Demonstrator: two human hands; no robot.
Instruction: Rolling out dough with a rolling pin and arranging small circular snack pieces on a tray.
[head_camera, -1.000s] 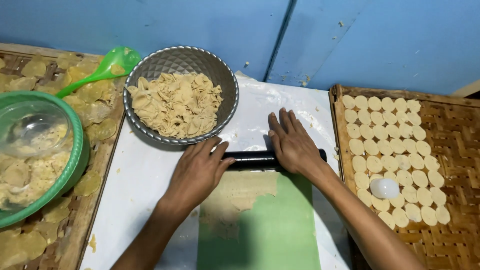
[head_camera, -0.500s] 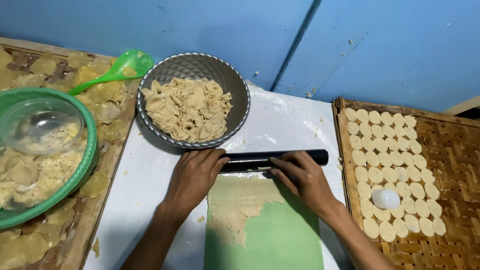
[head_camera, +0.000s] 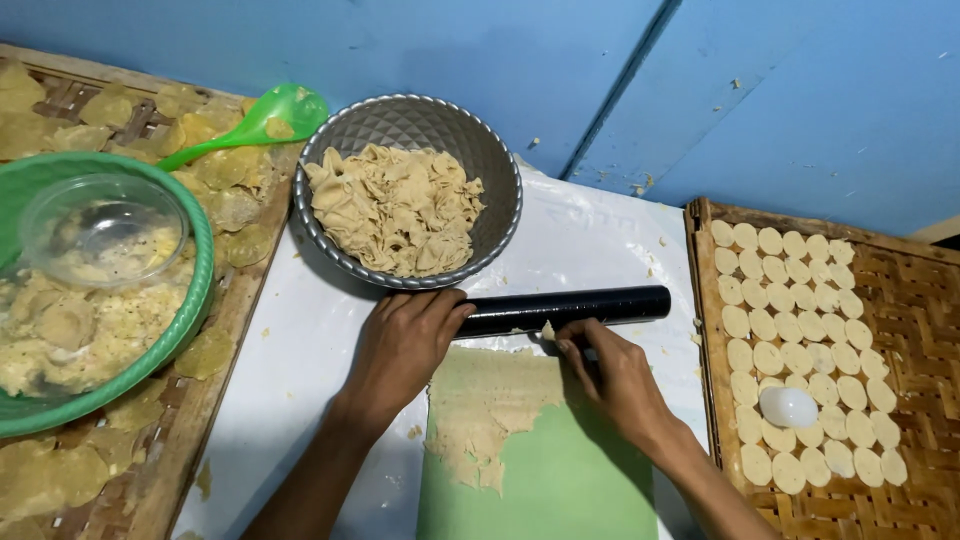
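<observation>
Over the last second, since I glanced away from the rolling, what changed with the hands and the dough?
The right hand came off the black rolling pin and now pinches at the edge of the dough sheet just below it. The left hand stays pressed on the pin's left end. The pin rolled slightly away along the green mat. The metal bowl of dough scraps and the tray of round pieces stayed put.

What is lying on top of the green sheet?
A thin, ragged layer of rolled dough covers the upper left of the green sheet. The right hand hides the part by the black roller.
</observation>
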